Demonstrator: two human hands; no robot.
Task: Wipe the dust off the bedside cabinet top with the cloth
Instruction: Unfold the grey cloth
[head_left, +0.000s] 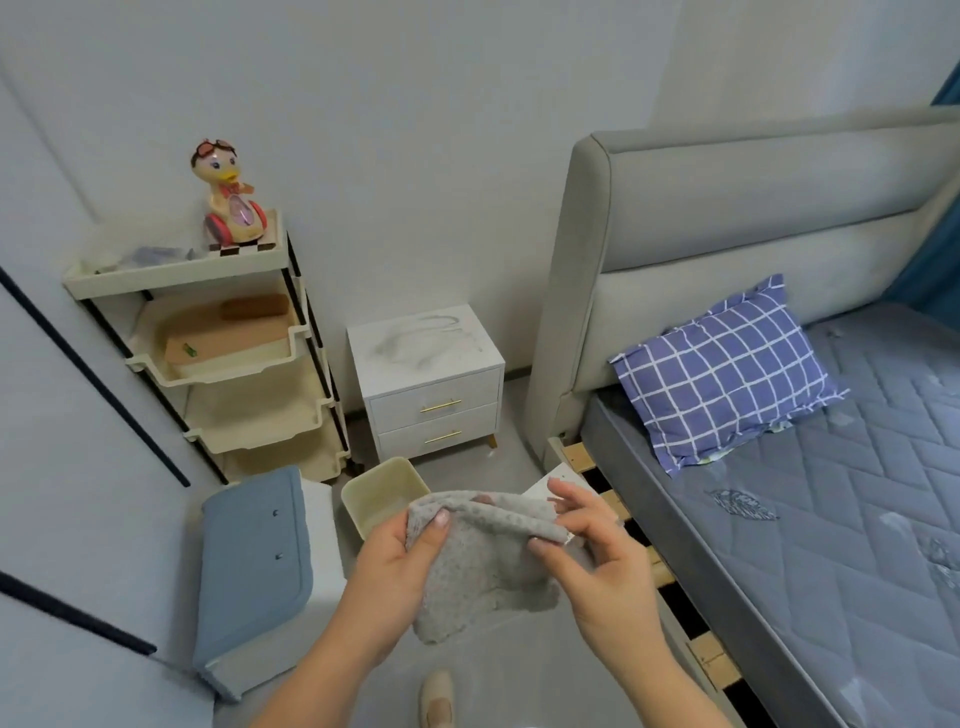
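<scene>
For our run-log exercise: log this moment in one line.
phase: pre-wipe | left hand: grips cloth | right hand: pinches cloth | cabinet top: dusty, cloth not on it

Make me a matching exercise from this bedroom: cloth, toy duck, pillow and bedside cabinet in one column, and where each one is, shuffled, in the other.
1 cloth
2 toy duck
3 pillow
4 bedside cabinet

A on top of the shelf rack
B standing between shelf rack and bed
C held by the left hand and right hand
D on the mattress

Pairs: 1-C, 2-A, 3-D, 4-B
</scene>
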